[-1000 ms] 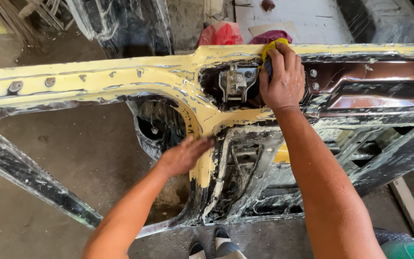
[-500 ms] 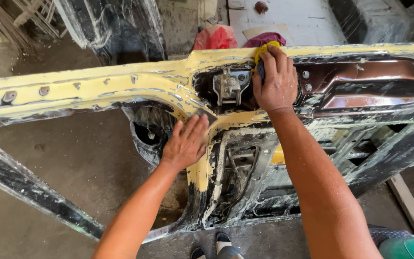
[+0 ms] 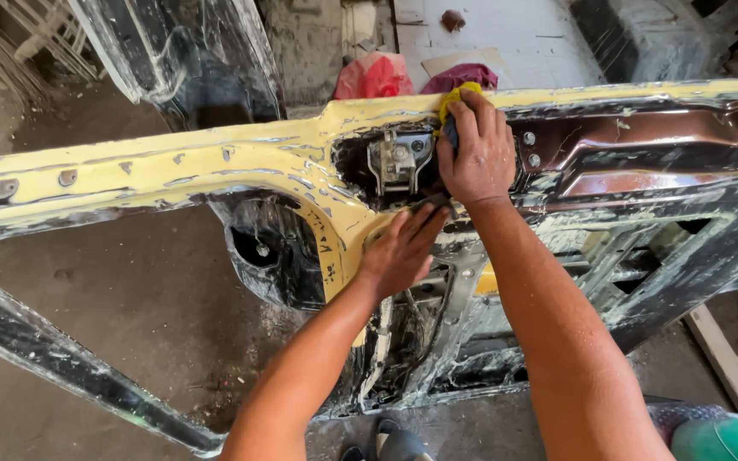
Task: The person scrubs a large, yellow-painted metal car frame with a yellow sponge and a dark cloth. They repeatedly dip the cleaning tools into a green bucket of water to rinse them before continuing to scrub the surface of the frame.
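Note:
A stripped car panel frame (image 3: 172,166), yellow on its upper bar and dark and scraped lower down, lies across the view. My right hand (image 3: 477,154) presses a yellow pad (image 3: 454,96) against the top bar beside a metal latch (image 3: 396,160) in a dark recess. My left hand (image 3: 403,252) rests flat on the yellow centre strut just below the latch, fingers pointing up toward the right hand.
A red bag (image 3: 373,77) and a maroon cloth (image 3: 459,77) lie on the ground beyond the frame. Another dark panel (image 3: 185,60) leans at the top left. A green container (image 3: 728,437) sits at the bottom right, and my shoes (image 3: 386,444) show below.
My left hand has moved up and right along the centre strut toward the latch. My right hand with the yellow pad has stayed on the top bar.

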